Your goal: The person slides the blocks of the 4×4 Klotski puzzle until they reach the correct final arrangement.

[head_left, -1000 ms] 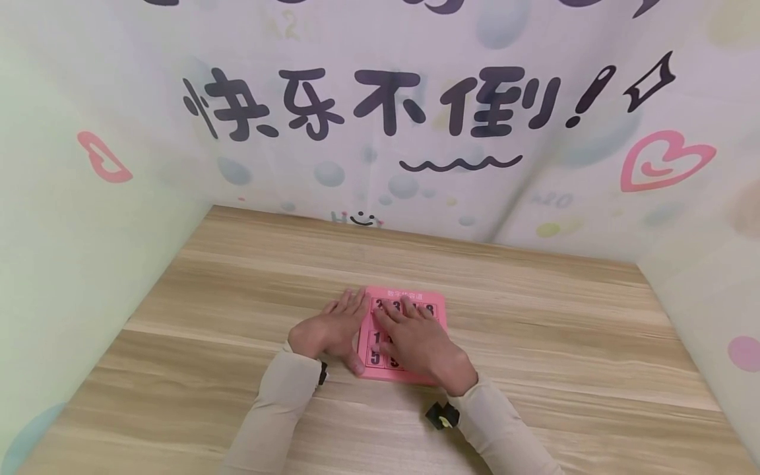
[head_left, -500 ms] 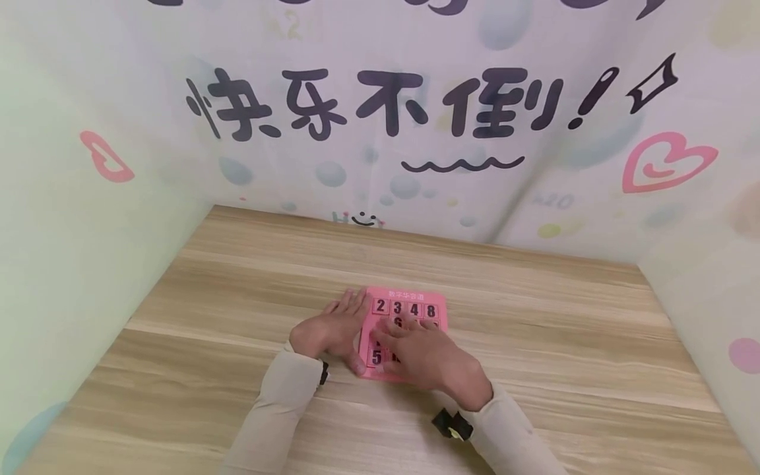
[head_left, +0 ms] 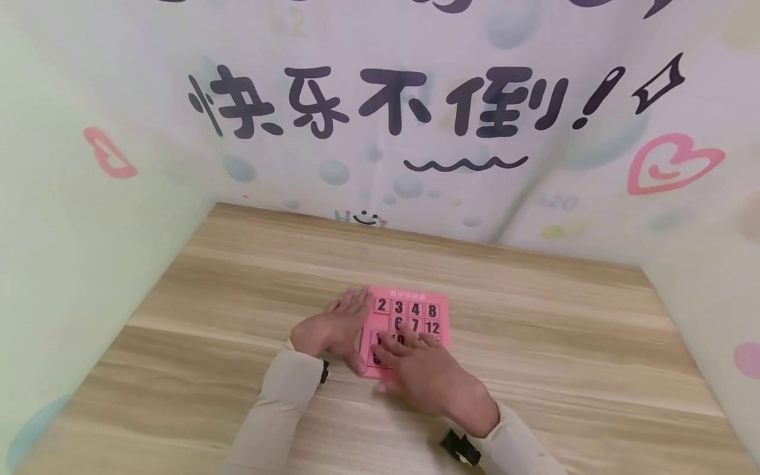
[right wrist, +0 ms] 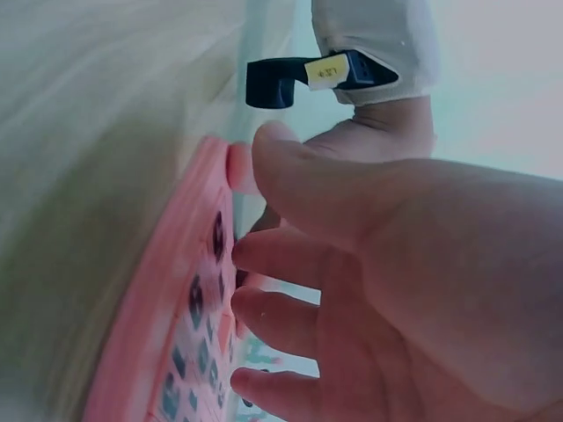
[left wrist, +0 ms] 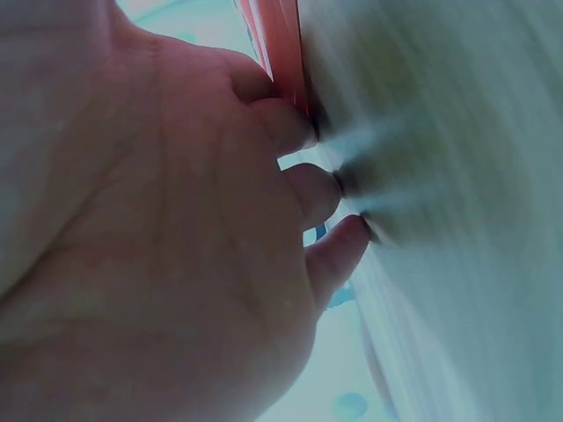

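A pink number sliding puzzle [head_left: 410, 295] lies flat on the wooden table in the head view. Its top row reads 2, 3, 4, 8, with a gap at the left of the second row. My left hand [head_left: 332, 333] rests along its left side, fingers extended; in the left wrist view, fingertips [left wrist: 325, 189] meet the table beside the pink edge. My right hand [head_left: 436, 379] reaches over the lower rows from the near right and hides several tiles. In the right wrist view its loosely bent fingers [right wrist: 277, 321] have their tips right at the number tiles [right wrist: 195, 294].
The wooden table [head_left: 552, 343] extends around the puzzle on every side. Behind it hangs a white printed cloth [head_left: 380, 185] with large dark characters, and pale side walls [head_left: 65, 231] border the table. Each wrist carries a small black camera [head_left: 460, 448].
My right hand has moved down across the puzzle toward its near edge, uncovering the top row and the 6, 7 and 12 tiles. My left hand stays at the left side.
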A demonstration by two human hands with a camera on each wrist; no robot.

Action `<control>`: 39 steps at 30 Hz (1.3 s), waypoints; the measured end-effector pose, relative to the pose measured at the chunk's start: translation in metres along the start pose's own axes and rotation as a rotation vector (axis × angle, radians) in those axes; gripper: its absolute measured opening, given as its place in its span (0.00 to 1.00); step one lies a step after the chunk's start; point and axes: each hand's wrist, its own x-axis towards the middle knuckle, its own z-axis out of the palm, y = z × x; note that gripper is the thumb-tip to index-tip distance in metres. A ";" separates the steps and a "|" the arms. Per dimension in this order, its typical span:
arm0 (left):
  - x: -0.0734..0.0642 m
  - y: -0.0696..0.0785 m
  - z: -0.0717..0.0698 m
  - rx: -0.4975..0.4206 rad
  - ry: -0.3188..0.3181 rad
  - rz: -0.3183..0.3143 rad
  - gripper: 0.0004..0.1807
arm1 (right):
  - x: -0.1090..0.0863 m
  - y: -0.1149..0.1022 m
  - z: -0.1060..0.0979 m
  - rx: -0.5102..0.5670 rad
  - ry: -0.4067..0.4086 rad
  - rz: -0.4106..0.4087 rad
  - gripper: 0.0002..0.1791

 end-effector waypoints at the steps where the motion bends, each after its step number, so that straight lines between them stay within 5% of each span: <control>1: 0.000 0.000 0.000 -0.003 0.000 -0.002 0.75 | 0.001 -0.001 0.000 -0.010 0.001 -0.004 0.34; 39: 0.002 -0.001 0.000 0.011 -0.013 0.008 0.75 | 0.012 0.005 0.007 0.010 0.038 0.054 0.31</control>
